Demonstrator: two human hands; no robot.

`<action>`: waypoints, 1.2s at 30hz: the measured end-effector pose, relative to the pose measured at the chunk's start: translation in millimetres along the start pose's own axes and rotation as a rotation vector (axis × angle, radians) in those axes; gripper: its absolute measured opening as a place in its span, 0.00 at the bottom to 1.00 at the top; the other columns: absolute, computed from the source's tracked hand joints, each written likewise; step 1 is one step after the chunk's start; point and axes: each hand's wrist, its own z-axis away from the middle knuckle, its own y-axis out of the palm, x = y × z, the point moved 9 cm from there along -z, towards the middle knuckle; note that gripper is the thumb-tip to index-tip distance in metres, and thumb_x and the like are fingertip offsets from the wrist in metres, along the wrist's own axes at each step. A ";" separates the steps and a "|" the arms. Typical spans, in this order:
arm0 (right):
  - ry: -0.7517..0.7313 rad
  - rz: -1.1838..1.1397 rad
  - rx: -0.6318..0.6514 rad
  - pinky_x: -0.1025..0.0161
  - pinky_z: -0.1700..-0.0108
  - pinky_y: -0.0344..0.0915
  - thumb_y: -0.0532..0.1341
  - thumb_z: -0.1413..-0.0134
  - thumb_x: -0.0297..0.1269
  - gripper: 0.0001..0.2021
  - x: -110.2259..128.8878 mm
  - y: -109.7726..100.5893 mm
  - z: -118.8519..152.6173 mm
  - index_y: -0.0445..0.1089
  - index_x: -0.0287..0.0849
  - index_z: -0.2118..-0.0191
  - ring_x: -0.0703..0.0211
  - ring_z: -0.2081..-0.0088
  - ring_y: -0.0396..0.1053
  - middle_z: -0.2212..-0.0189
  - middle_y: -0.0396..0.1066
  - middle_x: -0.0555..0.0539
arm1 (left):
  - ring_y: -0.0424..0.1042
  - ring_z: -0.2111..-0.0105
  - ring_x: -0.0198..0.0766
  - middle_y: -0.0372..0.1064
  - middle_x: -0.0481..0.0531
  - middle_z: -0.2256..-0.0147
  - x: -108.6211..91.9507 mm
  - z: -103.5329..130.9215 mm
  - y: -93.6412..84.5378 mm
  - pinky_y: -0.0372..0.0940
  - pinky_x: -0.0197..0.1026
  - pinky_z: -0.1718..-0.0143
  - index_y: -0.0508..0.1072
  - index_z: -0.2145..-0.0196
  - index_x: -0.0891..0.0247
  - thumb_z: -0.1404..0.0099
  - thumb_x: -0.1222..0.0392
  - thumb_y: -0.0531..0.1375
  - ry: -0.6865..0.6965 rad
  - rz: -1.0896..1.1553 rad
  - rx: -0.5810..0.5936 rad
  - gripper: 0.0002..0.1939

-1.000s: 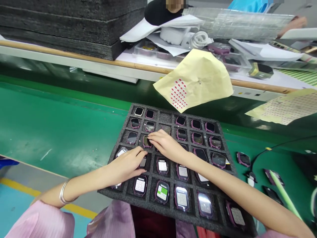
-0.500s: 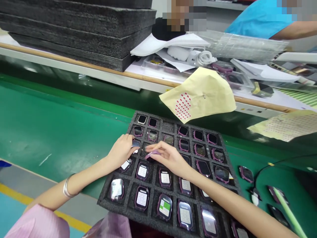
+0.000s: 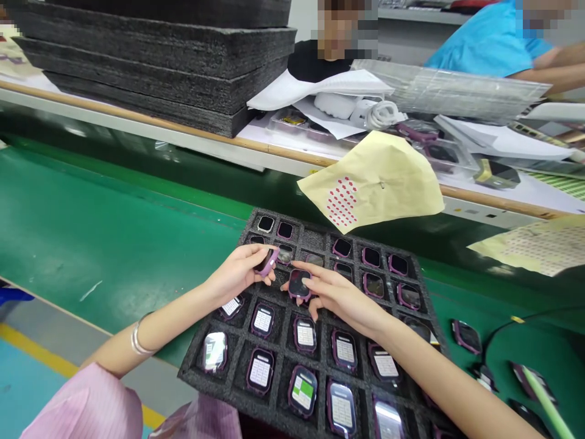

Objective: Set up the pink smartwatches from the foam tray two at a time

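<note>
Between the thumb and fingers of my left hand (image 3: 237,271) is a purple-framed smartwatch body (image 3: 266,262), tilted with its purple side edge showing. My right hand (image 3: 336,296) grips a second purple smartwatch body (image 3: 299,285), its dark screen turned up. Both hands hover over a black foam tray (image 3: 233,381) divided into square compartments. Most compartments hold watch bodies. Those in the near rows, such as one lit watch (image 3: 261,369), show white screens, and one watch (image 3: 302,390) shows green and white. Toward the far rows the screens, like that of this watch (image 3: 372,257), are dark.
A raised shelf (image 3: 269,149) runs behind the tray, with stacked black foam trays (image 3: 150,73), papers and a coiled white cable (image 3: 384,114). A yellow paper sheet (image 3: 379,183) hangs from its edge. At right lie loose watches (image 3: 466,336) and a green pen (image 3: 546,405). Two people sit beyond.
Both hands have lifted watch bodies out of the tray. The left one is now tilted on edge and the right one faces up. The view has shifted slightly.
</note>
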 end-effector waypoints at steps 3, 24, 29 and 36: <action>-0.025 -0.018 0.068 0.66 0.71 0.73 0.63 0.41 0.37 0.27 -0.3 4.4 1.8 0.58 0.42 0.38 0.57 0.61 0.72 0.54 0.73 0.40 | 0.65 0.75 0.32 0.64 0.49 0.75 10.7 -0.4 0.6 0.60 0.34 0.77 0.73 0.57 0.70 0.38 0.51 0.62 -0.017 -0.012 0.005 0.19; -0.177 0.113 -0.075 0.67 0.76 0.70 0.64 0.44 0.38 0.22 2.9 -9.4 -1.6 0.66 0.44 0.44 0.60 0.69 0.74 0.58 0.75 0.42 | 0.67 0.59 0.41 0.67 0.53 0.55 9.5 9.8 -12.4 0.63 0.40 0.58 0.63 0.46 0.60 0.40 0.64 0.59 0.274 -0.795 -0.031 0.24; -0.172 0.093 -0.016 0.64 0.69 0.71 0.64 0.44 0.38 0.22 4.8 -4.2 1.1 0.67 0.43 0.44 0.58 0.66 0.74 0.56 0.74 0.42 | 0.67 0.56 0.42 0.67 0.53 0.53 6.7 11.3 -6.5 0.62 0.41 0.54 0.64 0.47 0.60 0.39 0.66 0.58 0.316 -0.793 0.007 0.22; -0.188 0.026 0.060 0.56 0.54 0.69 0.67 0.46 0.36 0.19 9.4 -2.1 3.3 0.71 0.42 0.48 0.55 0.61 0.75 0.59 0.76 0.42 | 0.70 0.60 0.42 0.68 0.55 0.53 14.0 12.2 -7.8 0.65 0.41 0.60 0.63 0.44 0.60 0.37 0.62 0.57 0.222 -0.756 0.003 0.22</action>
